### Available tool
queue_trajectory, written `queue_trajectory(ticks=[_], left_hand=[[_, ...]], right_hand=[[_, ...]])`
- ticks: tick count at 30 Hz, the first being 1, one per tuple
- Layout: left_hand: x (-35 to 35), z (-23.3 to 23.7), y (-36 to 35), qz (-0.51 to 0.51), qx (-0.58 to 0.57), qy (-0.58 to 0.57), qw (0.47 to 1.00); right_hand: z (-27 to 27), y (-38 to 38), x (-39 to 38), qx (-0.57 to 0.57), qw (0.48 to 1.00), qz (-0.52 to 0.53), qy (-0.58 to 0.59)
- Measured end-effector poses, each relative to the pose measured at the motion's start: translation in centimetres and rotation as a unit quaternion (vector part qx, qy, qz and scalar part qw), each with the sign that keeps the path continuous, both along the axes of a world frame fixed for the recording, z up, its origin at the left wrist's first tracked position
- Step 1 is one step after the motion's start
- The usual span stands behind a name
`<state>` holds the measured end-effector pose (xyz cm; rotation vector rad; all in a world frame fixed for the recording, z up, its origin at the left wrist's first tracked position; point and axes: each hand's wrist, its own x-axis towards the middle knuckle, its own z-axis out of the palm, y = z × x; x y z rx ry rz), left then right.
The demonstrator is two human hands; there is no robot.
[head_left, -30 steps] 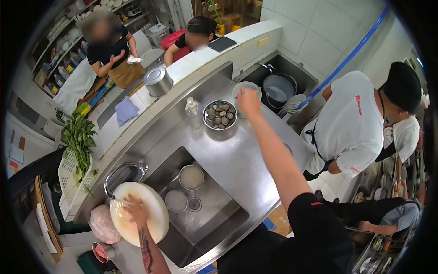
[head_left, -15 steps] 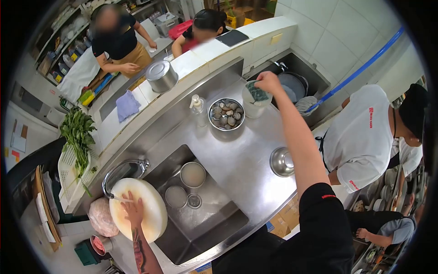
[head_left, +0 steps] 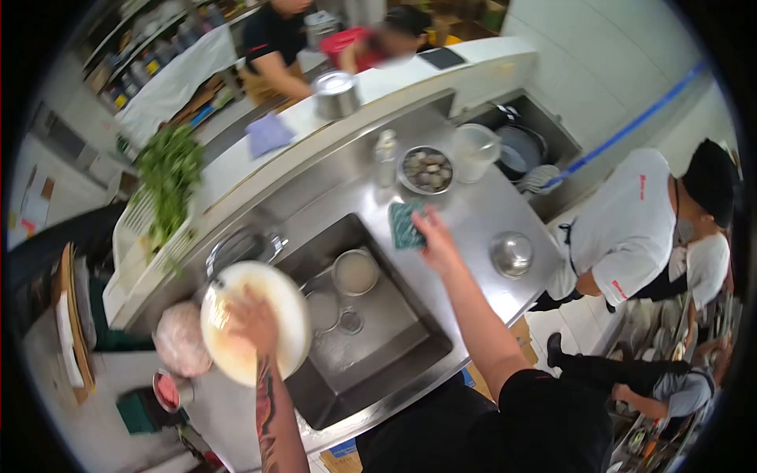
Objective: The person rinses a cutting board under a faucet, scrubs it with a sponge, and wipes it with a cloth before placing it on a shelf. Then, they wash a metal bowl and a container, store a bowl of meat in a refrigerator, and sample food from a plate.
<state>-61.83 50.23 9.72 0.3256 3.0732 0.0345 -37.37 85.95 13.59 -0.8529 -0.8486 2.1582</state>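
My left hand (head_left: 254, 319) lies with spread fingers on a thick round white board (head_left: 292, 331), which rests tilted at the left end of the sink, below the faucet (head_left: 244, 248). The board has a brownish stain near the middle. My right hand (head_left: 432, 236) grips a dark green scouring pad (head_left: 407, 225) above the steel counter, to the right of the sink. Behind it stand a steel bowl of shellfish (head_left: 426, 169), a translucent tub (head_left: 475, 153) and a pump bottle (head_left: 385, 159).
The sink basin (head_left: 386, 331) holds two containers of cloudy liquid. A steel bowl (head_left: 512, 255) sits at the counter's right. Leafy greens (head_left: 169, 185) fill a white basket at left. Workers in white shirts (head_left: 627, 221) stand at right; two people are behind the ledge.
My right hand has come away from the translucent tub with the green pad and moved toward the sink. The camera view has shifted. My left hand stays on the board.
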Motion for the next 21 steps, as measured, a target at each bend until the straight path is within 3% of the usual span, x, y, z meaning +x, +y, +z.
queue_trajectory(ticks=[1,3,4,5,6,7,8,9,12,13,16,21], left_hand=[[-0.9,-1.7,-0.8,-0.070,-0.029,0.051,0.996],[-2.8,-3.2,-4.0,-0.202,-0.097,0.141,0.964],[-3.3,-3.0,-5.7,-0.260,0.005,0.089,0.962],[-3.7,-2.0,-7.0,-0.318,0.114,0.037,0.940],[-4.4,-1.2,-8.9,-0.307,0.118,0.035,0.944],[-5.0,-0.6,-10.6,-0.357,0.146,-0.005,0.923],[-5.2,0.2,-12.4,-0.408,0.173,-0.041,0.895],[-5.3,1.0,-14.2,-0.404,0.180,-0.040,0.896],[-6.0,1.9,-19.2,-0.308,0.117,-0.016,0.944],[-6.3,1.5,-20.5,-0.298,0.139,-0.003,0.945],[-6.8,0.1,-21.8,-0.279,0.183,0.030,0.942],[-6.3,-0.7,-21.2,-0.245,0.238,0.096,0.935]], right_hand=[[-0.3,-4.9,-1.7,-0.110,0.989,0.094,0.006],[-1.2,-13.7,-5.5,-0.085,0.981,0.166,-0.049],[-2.8,-16.7,-7.5,0.036,0.984,0.172,-0.041],[-0.6,-19.8,-9.0,0.172,0.976,0.123,-0.051],[0.4,-21.6,-10.7,0.360,0.922,0.076,-0.117],[1.4,-23.1,-12.3,0.535,0.826,0.024,-0.175],[2.5,-25.0,-13.6,0.590,0.788,0.027,-0.174],[1.9,-27.0,-14.7,0.596,0.784,0.030,-0.174],[-1.6,-32.8,-17.3,0.678,0.667,0.188,-0.244],[-1.7,-35.1,-17.2,0.679,0.664,0.191,-0.247],[-1.9,-40.1,-16.0,0.766,0.577,0.179,-0.221],[-2.8,-39.1,-17.5,0.771,0.570,0.198,-0.203]])
